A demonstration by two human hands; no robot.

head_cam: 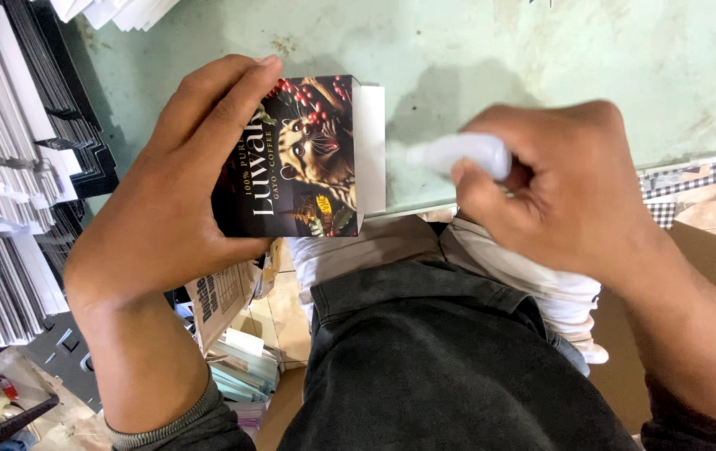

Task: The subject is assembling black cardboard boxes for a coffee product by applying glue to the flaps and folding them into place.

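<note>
Held over the near edge of the tabletop: a small dark printed carton with an animal picture, red berries and pale lettering on its face, turned sideways in the view. White flap standing open along its right side, plain and unprinted.

Clamped around the carton from the left, the left hand — fingers over the top edge, index fingertip reaching the upper corner, thumb under the lower edge, palm against the left side. Grey ribbed cuff at that wrist.

Just right of the flap, the right hand, closed in a fist around a small whitish bottle — blurred, with its tip pointing left at the white flap; cannot tell whether the tip touches the flap or stops just short of it.

Underneath both hands, a pale green, worn and stained tabletop, with its near edge running just below the carton.

Further out on the left: stacks of flat folded cartons, white and black edges showing, piled side by side against the tabletop. More white sheets at the upper left corner.

Below the tabletop edge: dark trousers and a white shirt hem on the person's lap, a bundle of printed papers and thin pale booklets down by the left knee, tiled floor beyond. Brown cardboard at the right, beside a strip of checked cloth.
</note>
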